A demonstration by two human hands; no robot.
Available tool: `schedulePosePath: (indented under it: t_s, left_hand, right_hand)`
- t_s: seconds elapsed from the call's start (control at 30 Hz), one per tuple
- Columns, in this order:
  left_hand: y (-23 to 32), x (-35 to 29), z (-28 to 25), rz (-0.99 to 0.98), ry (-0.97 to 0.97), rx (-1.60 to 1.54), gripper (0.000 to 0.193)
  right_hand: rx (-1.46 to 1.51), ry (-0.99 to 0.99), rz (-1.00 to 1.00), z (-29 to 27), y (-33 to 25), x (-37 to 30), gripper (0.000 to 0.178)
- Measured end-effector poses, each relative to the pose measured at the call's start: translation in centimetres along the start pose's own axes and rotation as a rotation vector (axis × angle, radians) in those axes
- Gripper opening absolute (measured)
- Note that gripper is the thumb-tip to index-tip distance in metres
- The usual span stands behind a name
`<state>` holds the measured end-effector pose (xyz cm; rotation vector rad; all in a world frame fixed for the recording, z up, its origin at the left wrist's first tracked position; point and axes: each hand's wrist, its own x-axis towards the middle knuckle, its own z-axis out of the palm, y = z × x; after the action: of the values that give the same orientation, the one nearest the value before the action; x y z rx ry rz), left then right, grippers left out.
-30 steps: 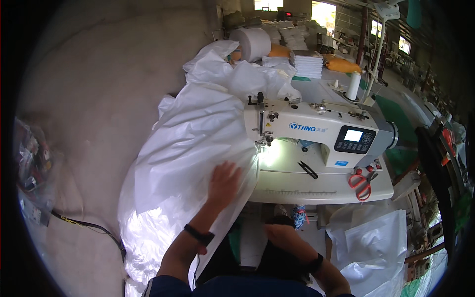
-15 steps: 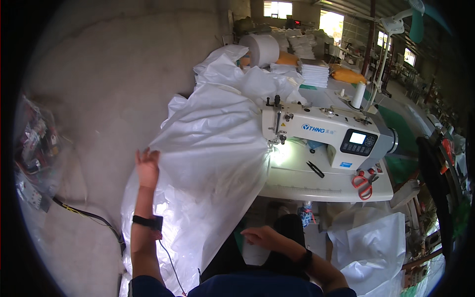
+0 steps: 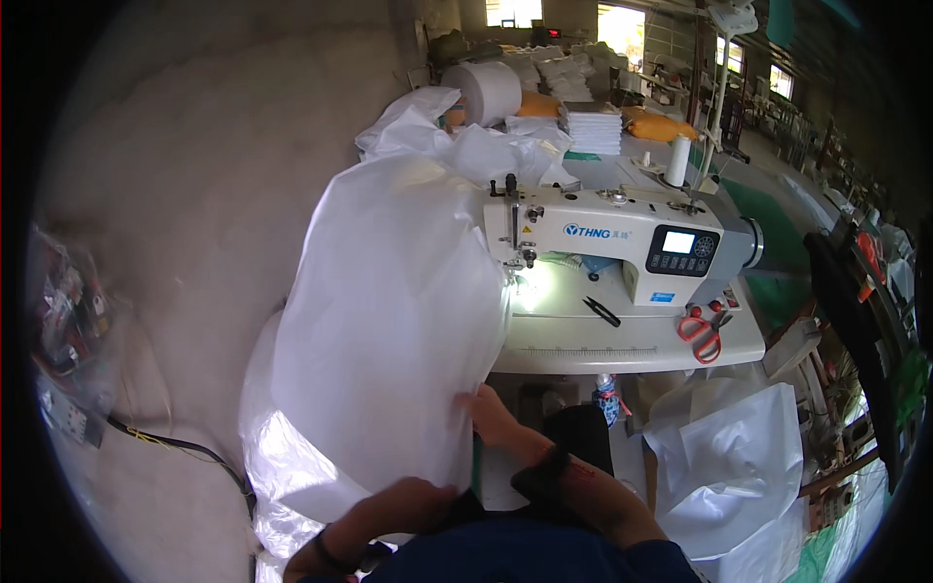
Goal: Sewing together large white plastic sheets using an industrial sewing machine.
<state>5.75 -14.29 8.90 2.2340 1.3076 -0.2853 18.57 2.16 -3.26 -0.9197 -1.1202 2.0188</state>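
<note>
Head camera: a large white sheet [image 3: 389,291] spreads down the left of a sewing machine [image 3: 593,228], its right side reaching the lit needle area and its lower part hanging toward the person's lap. The right hand [image 3: 494,416] grasps the sheet's right edge, below the front of the machine bed [image 3: 583,361], with its fingertips lying on the white material. The left hand [image 3: 423,500] is at the sheet's bottom edge, near the lap; it is blurred and dark, and I cannot tell whether its fingers are closed on the material or loose. Shinier white film [image 3: 282,452] bulges out at the sheet's lower left.

On the machine bed lie 1 pair of black snips [image 3: 602,311] and, to their right, 1 pair of red-handled scissors [image 3: 713,327]. A white thread cone [image 3: 678,160] stands behind the machine. Farther back are a big white roll [image 3: 491,92], a stack of folded white pieces [image 3: 593,131] and 2 orange bundles [image 3: 661,124]. More white material [image 3: 729,466] hangs below the bed at right
</note>
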Motion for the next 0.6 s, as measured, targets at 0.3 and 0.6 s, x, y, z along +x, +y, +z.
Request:
schedulePosePath:
  t_s: [0.3, 0.6]
  left_hand:
    - [-6.5, 13.3, -8.1, 0.329, 0.973, 0.279, 0.036]
    - [-23.4, 14.3, -5.3, -0.791, 0.821, 0.066, 0.068]
  right_hand:
    - [-0.716, -0.054, 0.016, -3.3, 4.6, -1.7, 0.039]
    - [-0.042, -0.083, 0.233, -0.9, 0.0, -2.9, 0.042]
